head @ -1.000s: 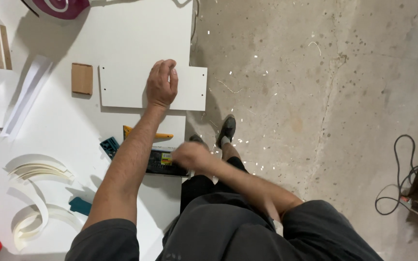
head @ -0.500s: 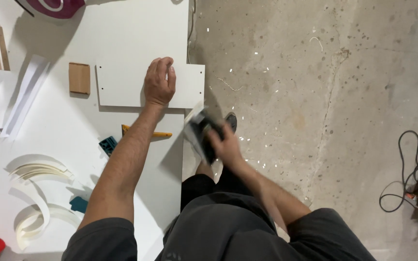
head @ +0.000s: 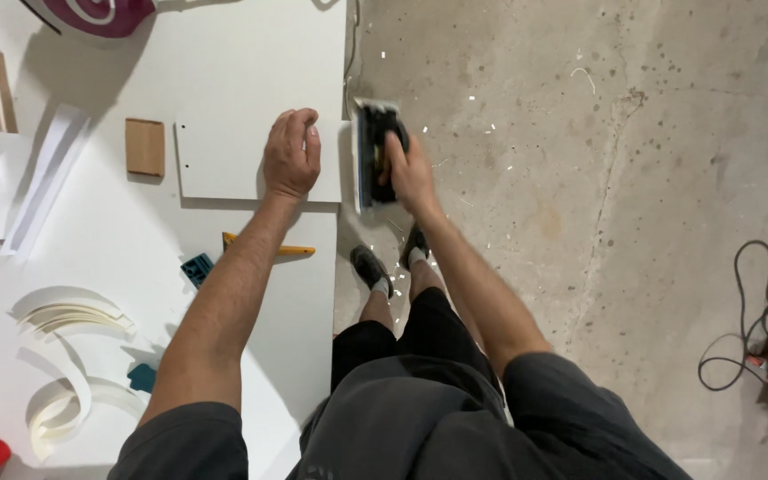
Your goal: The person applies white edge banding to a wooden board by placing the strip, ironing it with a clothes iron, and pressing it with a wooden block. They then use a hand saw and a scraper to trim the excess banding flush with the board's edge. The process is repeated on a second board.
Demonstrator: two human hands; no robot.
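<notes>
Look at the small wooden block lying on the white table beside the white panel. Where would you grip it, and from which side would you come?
Grip the wooden block across its two long side edges, coming straight down from above. It lies flat, with bare table on its outer side and a narrow gap to the white panel, so fingers probably fit either side. The left hand on the panel is nearest.

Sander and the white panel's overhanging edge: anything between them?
Nothing visible. The right hand holds the sander right at the white panel's edge off the table; contact can't be told. The left hand presses the panel, clear of that edge.
</notes>
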